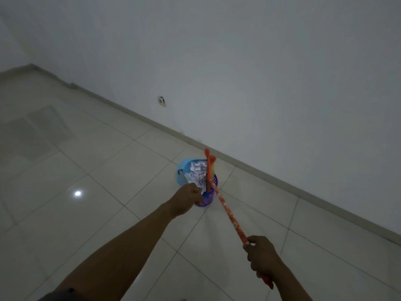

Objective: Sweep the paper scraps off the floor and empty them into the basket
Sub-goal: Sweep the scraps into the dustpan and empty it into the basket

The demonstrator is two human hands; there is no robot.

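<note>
I see the orange broom handle (226, 208) running as one long straight line from my right hand (260, 256), low and nearest me, up and away toward the purple basket (208, 197), so its far end points at the wall (260, 61) behind the basket. The right hand is curled shut around the handle's near end, with a short orange stub showing below the fist. At the basket, a second orange bar (208, 170) stands almost upright, crossing over the rim; I think it belongs to the dustpan, though the dim light makes that hard to confirm. The light blue dustpan (181, 173) is tipped on edge just left of and above the basket, its open face turned toward the basket, and a heap of white crumpled paper scraps (198, 173) lies in it, spilling down toward the basket's mouth. My left hand (187, 197) is closed into a fist right against the basket's left rim, at the lower edge of the dustpan; what it grips is hidden behind the knuckles. The basket is round plastic with rows of small holes in its wall, and it stands on the glossy pale floor tiles (86, 213) near the skirting of the plain white wall. A small round wall fitting (161, 101) sits low on the wall, well to the left of the basket, and a bright light spot (77, 193) reflects on the tiles farther left.
</note>
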